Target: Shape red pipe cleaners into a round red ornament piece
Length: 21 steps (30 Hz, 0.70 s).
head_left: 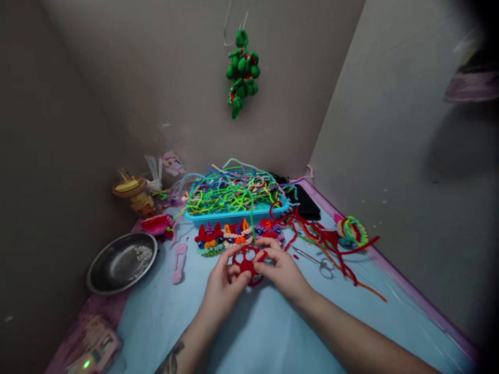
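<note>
Both of my hands hold a red pipe-cleaner piece (248, 263) shaped into several loops, just above the blue table (273, 332). My left hand (224, 288) pinches its left and lower side. My right hand (281, 270) grips its right side with the fingers curled. Right behind it lie three finished pipe-cleaner figures (234, 236), mostly red with other colours mixed in.
A blue tray (234, 214) heaped with coloured pipe cleaners stands behind the figures. Loose red and orange pipe cleaners (331, 244) and scissors (317, 261) lie at right. A metal bowl (121, 262) sits at left. A green ornament (242, 72) hangs on the wall.
</note>
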### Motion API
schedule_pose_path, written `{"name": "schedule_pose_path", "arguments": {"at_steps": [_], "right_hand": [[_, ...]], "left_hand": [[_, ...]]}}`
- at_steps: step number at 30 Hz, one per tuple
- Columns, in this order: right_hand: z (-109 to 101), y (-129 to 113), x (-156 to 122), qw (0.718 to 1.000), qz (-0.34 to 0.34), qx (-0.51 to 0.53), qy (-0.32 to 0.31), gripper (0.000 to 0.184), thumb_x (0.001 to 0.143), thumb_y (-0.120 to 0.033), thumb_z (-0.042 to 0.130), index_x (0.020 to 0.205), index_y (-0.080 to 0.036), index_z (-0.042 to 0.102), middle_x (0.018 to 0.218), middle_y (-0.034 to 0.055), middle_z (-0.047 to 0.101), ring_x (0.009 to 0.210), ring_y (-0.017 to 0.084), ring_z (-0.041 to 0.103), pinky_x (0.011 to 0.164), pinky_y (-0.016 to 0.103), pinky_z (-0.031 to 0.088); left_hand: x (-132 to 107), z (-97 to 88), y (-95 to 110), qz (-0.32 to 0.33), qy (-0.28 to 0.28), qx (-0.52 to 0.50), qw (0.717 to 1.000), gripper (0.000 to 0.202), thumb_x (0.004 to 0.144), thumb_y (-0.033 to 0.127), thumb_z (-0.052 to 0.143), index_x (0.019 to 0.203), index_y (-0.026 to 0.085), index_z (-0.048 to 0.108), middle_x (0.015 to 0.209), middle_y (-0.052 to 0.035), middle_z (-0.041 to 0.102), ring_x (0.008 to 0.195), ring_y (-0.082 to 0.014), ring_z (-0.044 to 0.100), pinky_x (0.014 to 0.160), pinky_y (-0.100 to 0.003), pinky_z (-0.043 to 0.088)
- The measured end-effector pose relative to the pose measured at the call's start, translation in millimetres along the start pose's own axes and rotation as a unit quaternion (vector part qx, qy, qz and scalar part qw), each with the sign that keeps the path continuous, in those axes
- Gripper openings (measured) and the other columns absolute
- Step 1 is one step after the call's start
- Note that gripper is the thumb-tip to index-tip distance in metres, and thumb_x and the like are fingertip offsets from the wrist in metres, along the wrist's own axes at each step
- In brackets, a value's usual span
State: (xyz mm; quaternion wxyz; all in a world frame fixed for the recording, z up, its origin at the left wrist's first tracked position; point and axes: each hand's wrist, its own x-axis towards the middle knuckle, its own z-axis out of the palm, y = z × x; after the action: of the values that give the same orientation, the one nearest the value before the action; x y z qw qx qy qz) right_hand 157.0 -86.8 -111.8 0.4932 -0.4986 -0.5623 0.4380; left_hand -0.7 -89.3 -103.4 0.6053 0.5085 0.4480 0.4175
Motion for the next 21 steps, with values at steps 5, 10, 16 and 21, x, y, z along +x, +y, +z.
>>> {"name": "schedule_pose_path", "arguments": {"at_steps": [5, 10, 16, 21], "right_hand": [[0.2, 5.9, 2.5, 1.0, 0.022, 0.0, 0.015, 0.007, 0.069, -0.026, 0.066, 0.067, -0.02, 0.064, 0.11, 0.008, 0.049, 0.116, 0.026, 0.044, 0.098, 0.038, 0.033], [0.4, 5.3, 2.1, 0.999, 0.004, -0.035, -0.017, 0.011, 0.07, -0.03, 0.065, 0.073, -0.02, 0.064, 0.112, 0.0085, 0.051, 0.115, 0.025, 0.045, 0.096, 0.038, 0.034], [1.6, 1.6, -0.8, 0.998, 0.005, -0.057, -0.012, 0.015, 0.072, -0.024, 0.062, 0.059, -0.019, 0.058, 0.114, 0.0078, 0.051, 0.116, 0.024, 0.044, 0.099, 0.037, 0.03], [3.2, -3.4, -3.8, 0.997, 0.021, -0.054, -0.051, 0.016, 0.074, -0.023, 0.059, 0.059, -0.019, 0.053, 0.115, 0.0073, 0.05, 0.114, 0.022, 0.046, 0.097, 0.036, 0.032]], "left_hand": [[2.8, -1.9, -5.9, -0.005, 0.012, -0.013, 1.0, 0.058, 0.071, 0.029, 0.068, 0.121, 0.015, 0.042, 0.052, 0.0092, 0.047, 0.046, -0.005, 0.042, 0.047, -0.017, 0.028], [4.9, -3.6, -7.8, -0.012, 0.037, -0.03, 0.999, 0.063, 0.069, 0.029, 0.069, 0.122, 0.014, 0.038, 0.059, 0.0038, 0.06, 0.051, -0.0083, 0.053, 0.052, -0.019, 0.035], [3.5, -2.8, -4.8, -0.002, 0.027, -0.005, 1.0, 0.057, 0.07, 0.027, 0.068, 0.118, 0.015, 0.041, 0.055, 0.0056, 0.057, 0.049, -0.0082, 0.051, 0.05, -0.018, 0.033], [-0.2, -0.8, -2.1, 0.0, 0.015, 0.018, 1.0, 0.052, 0.07, 0.024, 0.065, 0.116, 0.014, 0.042, 0.057, 0.0045, 0.058, 0.051, -0.0085, 0.051, 0.049, -0.018, 0.033]]}}
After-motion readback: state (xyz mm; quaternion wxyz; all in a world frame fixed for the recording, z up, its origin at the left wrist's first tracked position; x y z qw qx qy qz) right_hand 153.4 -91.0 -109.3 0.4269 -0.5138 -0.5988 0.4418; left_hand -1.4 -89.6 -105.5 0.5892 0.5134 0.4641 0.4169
